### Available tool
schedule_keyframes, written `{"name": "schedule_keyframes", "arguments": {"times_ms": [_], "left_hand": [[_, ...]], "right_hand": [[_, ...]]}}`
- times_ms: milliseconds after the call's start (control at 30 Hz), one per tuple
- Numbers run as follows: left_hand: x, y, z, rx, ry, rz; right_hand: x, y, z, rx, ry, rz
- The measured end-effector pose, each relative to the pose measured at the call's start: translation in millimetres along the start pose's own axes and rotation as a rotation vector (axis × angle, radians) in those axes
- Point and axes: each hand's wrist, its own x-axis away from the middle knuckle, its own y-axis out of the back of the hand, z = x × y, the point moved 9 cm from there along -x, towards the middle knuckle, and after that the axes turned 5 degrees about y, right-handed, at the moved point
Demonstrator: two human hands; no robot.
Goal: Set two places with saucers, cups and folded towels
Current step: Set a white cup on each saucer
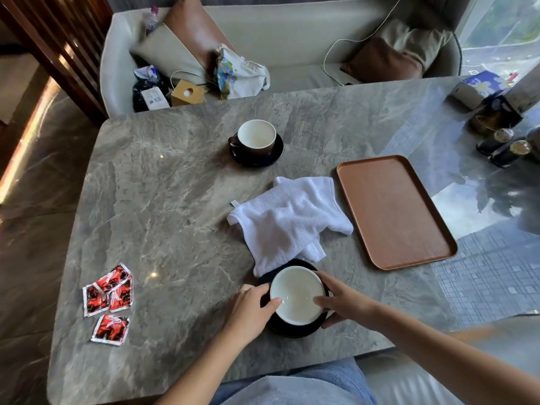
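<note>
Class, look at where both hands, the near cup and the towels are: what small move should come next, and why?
Probably let go of the near cup, since it already sits on its saucer, and reach for the towels, which lie unfolded in a heap, one corner draped over that saucer's far rim.

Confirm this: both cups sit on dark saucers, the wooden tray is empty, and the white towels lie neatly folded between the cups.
One thing is wrong. The head view shows the white towels crumpled and unfolded. The rest holds: near cup and far cup sit on dark saucers, and the wooden tray is empty.
</note>
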Motion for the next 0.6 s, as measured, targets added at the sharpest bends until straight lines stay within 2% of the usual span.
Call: {"name": "schedule_keyframes", "arguments": {"times_ms": [267, 500, 600], "left_hand": [[-5, 1, -4, 0.071, -0.045, 0.023], [-10, 0, 2, 0.098, -0.028, 0.051], [-11, -2, 4, 0.182, -0.028, 0.082]], "right_hand": [[-9, 2, -3, -0.005, -0.001, 0.013], [-15, 4, 5, 0.128, 0.019, 0.043], [-15, 7, 11, 0.222, 0.039, 0.073]]}}
